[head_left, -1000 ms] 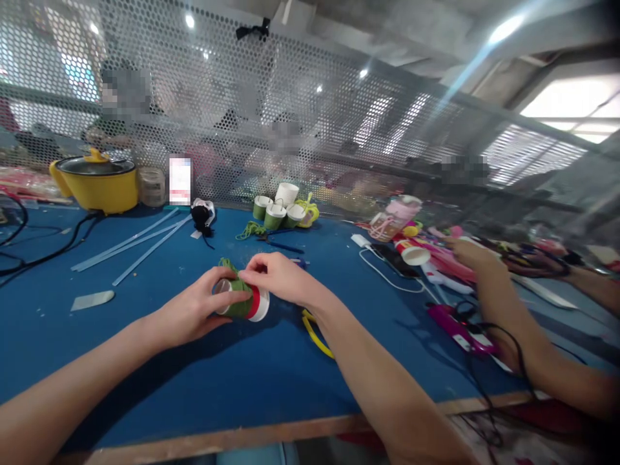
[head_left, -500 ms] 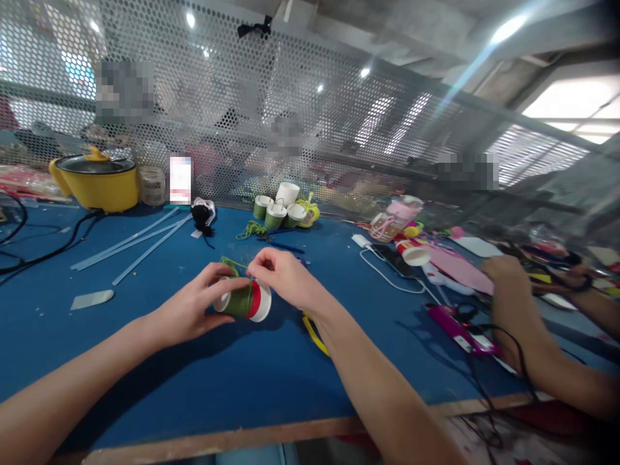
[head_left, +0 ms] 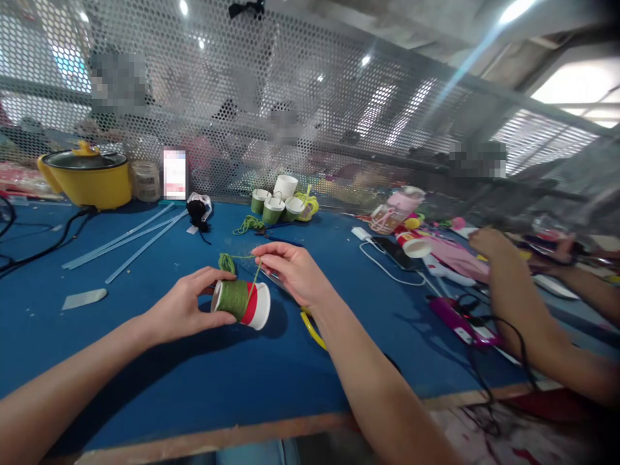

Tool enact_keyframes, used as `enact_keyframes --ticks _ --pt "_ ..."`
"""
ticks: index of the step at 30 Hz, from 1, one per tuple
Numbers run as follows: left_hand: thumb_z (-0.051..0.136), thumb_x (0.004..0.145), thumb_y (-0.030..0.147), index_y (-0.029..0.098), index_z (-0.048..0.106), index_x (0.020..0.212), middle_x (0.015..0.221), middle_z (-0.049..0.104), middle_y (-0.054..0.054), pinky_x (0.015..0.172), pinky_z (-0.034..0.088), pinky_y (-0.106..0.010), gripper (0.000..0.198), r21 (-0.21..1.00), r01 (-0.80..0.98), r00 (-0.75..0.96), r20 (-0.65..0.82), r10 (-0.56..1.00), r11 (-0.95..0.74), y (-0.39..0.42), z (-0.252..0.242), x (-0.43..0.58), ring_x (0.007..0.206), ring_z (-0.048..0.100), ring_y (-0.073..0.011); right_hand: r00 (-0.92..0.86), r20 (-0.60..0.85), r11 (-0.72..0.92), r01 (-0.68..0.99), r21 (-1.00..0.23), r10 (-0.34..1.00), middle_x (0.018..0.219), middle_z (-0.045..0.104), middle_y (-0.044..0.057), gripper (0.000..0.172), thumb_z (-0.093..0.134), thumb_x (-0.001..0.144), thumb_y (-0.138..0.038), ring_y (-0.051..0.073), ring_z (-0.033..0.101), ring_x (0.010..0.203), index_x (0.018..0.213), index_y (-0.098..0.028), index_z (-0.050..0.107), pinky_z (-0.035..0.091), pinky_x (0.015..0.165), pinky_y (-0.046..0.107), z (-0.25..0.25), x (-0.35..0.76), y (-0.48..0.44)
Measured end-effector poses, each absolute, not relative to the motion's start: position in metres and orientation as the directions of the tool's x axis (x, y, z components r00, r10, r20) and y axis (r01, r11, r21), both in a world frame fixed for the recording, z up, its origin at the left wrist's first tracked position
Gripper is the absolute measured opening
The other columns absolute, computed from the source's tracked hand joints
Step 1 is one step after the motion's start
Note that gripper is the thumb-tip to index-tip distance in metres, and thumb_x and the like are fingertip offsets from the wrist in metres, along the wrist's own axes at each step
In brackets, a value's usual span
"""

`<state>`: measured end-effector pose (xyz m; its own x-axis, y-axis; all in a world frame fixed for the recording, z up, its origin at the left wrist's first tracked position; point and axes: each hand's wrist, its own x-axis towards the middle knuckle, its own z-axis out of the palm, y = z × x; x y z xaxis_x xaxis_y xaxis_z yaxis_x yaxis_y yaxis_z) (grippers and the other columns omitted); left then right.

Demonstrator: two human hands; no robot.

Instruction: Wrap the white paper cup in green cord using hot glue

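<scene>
My left hand point(head_left: 186, 309) grips a paper cup point(head_left: 242, 303) lying on its side over the blue table point(head_left: 203, 381). Green yarn is wound round the cup's body, with a red band and a white rim at its right end. My right hand point(head_left: 290, 271) sits just above and to the right of the cup, fingers pinched on a strand of green yarn point(head_left: 242, 258). The strand runs down to the cup and left to a small loose bundle of yarn point(head_left: 225, 262) on the table.
A yellow cooker point(head_left: 90, 177) stands far left with black cables. Clear glue sticks point(head_left: 135, 239) lie beside it. Yarn-wrapped cups point(head_left: 278, 205) cluster at the back by a perforated metal screen. Another person's arms point(head_left: 527, 323) work at right among pink items and a purple tool point(head_left: 460, 320).
My right hand has lifted off the cup and pulled the green strand up and to the right. The cup has turned slightly in my left hand. The neighbour's hand has shifted.
</scene>
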<state>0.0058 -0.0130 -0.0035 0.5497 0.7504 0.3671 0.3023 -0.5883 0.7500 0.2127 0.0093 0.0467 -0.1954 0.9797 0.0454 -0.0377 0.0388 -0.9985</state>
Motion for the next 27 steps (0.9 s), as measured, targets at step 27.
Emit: enact_keyframes --ticks 27 --pt "0.068 0.074 0.031 0.020 0.050 0.114 0.109 0.055 -0.009 0.078 0.054 -0.034 0.045 0.769 0.259 0.604 0.343 0.719 -0.585 -0.016 0.002 0.006 0.092 0.060 -0.0211 -0.048 0.163 0.169 0.165 -0.972 0.985 0.071 0.064 0.000 0.014 0.066 0.062 -0.025 0.010 0.054 0.061 0.073 -0.018 0.065 0.043 0.062 0.026 0.034 0.210 0.011"
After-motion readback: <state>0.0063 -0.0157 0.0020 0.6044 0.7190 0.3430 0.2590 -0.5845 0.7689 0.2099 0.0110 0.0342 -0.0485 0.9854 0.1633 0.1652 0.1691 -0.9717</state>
